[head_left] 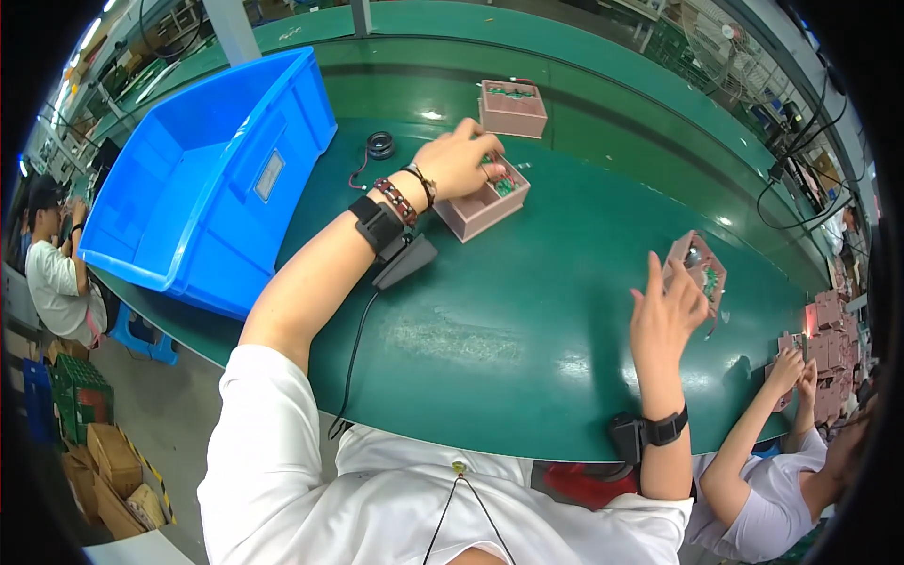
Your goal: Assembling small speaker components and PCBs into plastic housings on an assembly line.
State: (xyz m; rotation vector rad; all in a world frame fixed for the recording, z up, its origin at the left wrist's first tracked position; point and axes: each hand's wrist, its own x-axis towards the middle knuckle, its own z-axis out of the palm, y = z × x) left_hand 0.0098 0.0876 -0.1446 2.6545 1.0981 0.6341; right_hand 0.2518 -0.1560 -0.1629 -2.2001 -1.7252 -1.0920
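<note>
My left hand (459, 165) reaches over a pink open-topped box (483, 216) in the middle of the bench. Its fingers are bent together inside the box, beside a green circuit board (506, 185) and red wires; what they pinch is hidden. On the right, my right hand (667, 318) has its fingers spread, close to the near side of a second pink box (715, 299). That box is tilted in view and holds green parts and a dark round part. A third pink box (514, 117) with green parts inside stands farther back.
A large blue bin (221, 212) stands at the bench's left. Near it lies a small black round part (379, 145) with a red wire. A black cable (352, 363) runs off the green bench's near edge. At right, a co-worker's hands (791, 369) work beside stacked pink boxes (829, 344).
</note>
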